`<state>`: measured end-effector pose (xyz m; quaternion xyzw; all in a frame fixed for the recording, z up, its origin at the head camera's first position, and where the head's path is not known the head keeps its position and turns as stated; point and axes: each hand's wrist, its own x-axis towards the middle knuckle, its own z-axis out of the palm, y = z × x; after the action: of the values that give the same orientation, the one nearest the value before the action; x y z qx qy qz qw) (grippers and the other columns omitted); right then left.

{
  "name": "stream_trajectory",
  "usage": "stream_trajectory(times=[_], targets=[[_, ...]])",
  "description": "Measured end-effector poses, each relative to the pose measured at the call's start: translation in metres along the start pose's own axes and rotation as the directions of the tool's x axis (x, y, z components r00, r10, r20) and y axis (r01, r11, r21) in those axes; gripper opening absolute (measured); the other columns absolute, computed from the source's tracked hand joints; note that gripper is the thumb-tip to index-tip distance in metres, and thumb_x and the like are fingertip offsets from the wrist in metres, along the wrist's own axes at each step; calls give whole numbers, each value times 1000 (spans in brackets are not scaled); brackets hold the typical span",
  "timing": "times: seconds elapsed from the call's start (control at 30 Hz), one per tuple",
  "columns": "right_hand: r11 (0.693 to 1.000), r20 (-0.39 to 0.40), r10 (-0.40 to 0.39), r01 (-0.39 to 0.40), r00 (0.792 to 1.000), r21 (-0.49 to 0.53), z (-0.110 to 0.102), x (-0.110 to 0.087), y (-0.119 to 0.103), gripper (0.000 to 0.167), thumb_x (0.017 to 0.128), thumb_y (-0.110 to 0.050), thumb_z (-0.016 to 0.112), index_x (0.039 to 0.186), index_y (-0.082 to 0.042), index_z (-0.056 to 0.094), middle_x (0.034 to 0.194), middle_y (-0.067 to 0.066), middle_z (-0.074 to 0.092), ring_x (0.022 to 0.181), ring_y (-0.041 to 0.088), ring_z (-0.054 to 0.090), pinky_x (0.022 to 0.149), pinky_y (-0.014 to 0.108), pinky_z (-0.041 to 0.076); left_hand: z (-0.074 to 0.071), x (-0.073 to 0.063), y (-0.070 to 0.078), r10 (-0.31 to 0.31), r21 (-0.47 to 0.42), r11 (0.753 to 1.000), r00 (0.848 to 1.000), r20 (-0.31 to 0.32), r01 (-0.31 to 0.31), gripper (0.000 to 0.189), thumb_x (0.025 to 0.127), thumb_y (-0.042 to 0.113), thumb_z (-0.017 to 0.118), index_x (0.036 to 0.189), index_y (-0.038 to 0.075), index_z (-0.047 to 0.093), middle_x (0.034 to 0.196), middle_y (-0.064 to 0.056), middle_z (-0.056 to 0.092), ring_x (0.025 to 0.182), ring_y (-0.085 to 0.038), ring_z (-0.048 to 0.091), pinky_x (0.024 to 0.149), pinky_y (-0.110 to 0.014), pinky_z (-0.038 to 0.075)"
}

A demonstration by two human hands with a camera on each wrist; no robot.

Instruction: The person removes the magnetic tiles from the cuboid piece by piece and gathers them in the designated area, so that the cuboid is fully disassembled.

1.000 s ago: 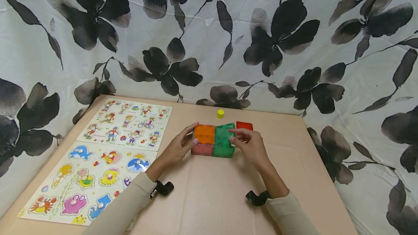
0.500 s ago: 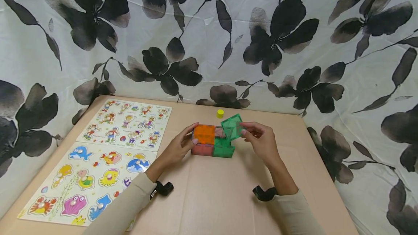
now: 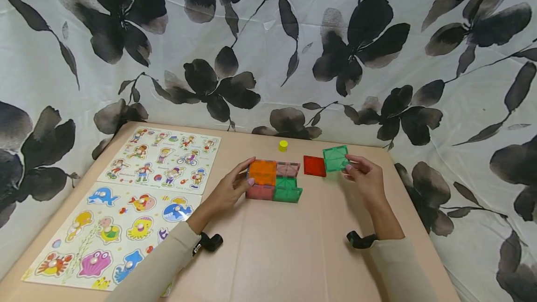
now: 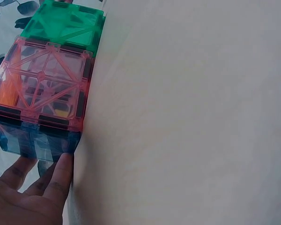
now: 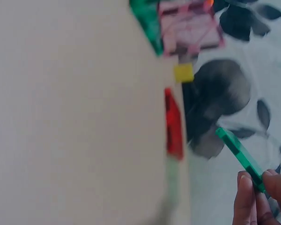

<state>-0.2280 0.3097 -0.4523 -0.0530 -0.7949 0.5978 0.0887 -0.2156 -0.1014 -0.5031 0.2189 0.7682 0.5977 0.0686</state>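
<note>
In the head view, my left hand (image 3: 226,191) holds the left side of a small structure of see-through magnetic tiles. Its orange tile (image 3: 263,172) is on top, with a pink tile (image 3: 287,169) and a green tile (image 3: 287,195) at the right. Fingertips of that hand touch the blue end tile (image 4: 35,142) in the left wrist view. My right hand (image 3: 367,176) pinches a loose green square tile (image 3: 335,158) by its edge, raised off the table. Between thumb and fingers, this green tile appears edge-on in the right wrist view. A red square tile (image 3: 314,166) lies beside it.
A yellow round piece (image 3: 283,146) sits behind the structure. Two picture puzzle boards lie at the left: one with children (image 3: 161,157), one with sea animals (image 3: 121,227). Flowered cloth (image 3: 268,50) hangs along the table's back edge.
My right hand has lifted the green tile off the structure's right part and carried it right, past the red tile. The pink tile is now uncovered. My left hand stays in place.
</note>
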Motion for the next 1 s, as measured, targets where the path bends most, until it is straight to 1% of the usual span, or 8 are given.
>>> stream_trajectory(times=[0.2, 0.3, 0.47, 0.53, 0.7, 0.8, 0.9, 1.0], targets=[[993, -42, 114, -113, 993, 36, -15, 11, 20, 42, 102, 4, 65, 144, 1, 63, 96, -2, 74, 84, 8, 78, 82, 24, 66, -1, 0, -1, 11, -8, 1000, 1000, 2, -11, 63, 111, 24, 58, 168, 24, 31, 176, -6, 30, 157, -43, 38, 124, -61, 39], [987, -34, 158, -157, 987, 25, -17, 13, 27, 43, 103, 4, 64, 146, 3, 61, 94, -3, 74, 82, 7, 76, 81, 24, 65, -1, 0, -1, 11, -14, 1000, 1000, 5, -11, 63, 111, 23, 59, 168, 27, 32, 176, -6, 30, 157, -43, 38, 124, -60, 40], [975, -24, 207, -208, 978, -74, -17, 14, 32, 42, 104, 0, 64, 146, 1, 61, 107, 8, 72, 89, 11, 74, 80, 24, 65, -2, 0, -1, 13, -18, 1000, 1000, 2, -13, 63, 111, 24, 59, 167, 29, 33, 175, -5, 31, 157, -43, 38, 123, -60, 41], [963, -33, 196, -199, 980, -182, -17, 12, 33, 40, 105, -5, 65, 145, -2, 63, 120, 14, 72, 101, 17, 73, 83, 26, 65, -2, 0, -2, 16, -16, 1000, 1000, 2, -16, 62, 111, 24, 59, 167, 29, 33, 175, -5, 31, 157, -43, 39, 122, -60, 42], [901, -43, 74, -85, 996, -425, -13, 3, 28, 38, 105, -16, 68, 142, -8, 68, 147, 21, 64, 134, 39, 60, 102, 48, 59, -2, 0, -4, 16, -11, 1000, 1000, 5, -15, 62, 111, 25, 58, 168, 28, 32, 175, -4, 31, 157, -42, 38, 122, -59, 42], [885, 9, -35, 35, 999, -465, -5, -5, 19, 38, 103, -17, 72, 140, -8, 69, 146, 20, 66, 134, 42, 60, 104, 57, 57, -2, 0, -4, 6, -13, 1000, 1000, 5, -6, 62, 111, 26, 58, 167, 32, 32, 175, -2, 31, 157, -40, 39, 123, -58, 42], [872, 122, -133, 174, 984, -457, 11, -15, 5, 40, 99, -17, 77, 139, -10, 70, 139, 17, 70, 127, 39, 66, 103, 57, 59, -3, 0, -3, 3, -13, 1000, 1000, 7, -3, 62, 111, 27, 58, 167, 31, 32, 175, 0, 32, 157, -38, 40, 123, -57, 43], [870, 266, -175, 276, 948, -409, 30, -29, -9, 43, 96, -14, 81, 138, -13, 71, 135, 12, 73, 122, 36, 70, 102, 57, 60, -3, 0, -2, 5, -1, 1000, 1000, 3, -5, 63, 111, 27, 58, 168, 27, 32, 174, 0, 34, 157, -37, 41, 124, -56, 42]])
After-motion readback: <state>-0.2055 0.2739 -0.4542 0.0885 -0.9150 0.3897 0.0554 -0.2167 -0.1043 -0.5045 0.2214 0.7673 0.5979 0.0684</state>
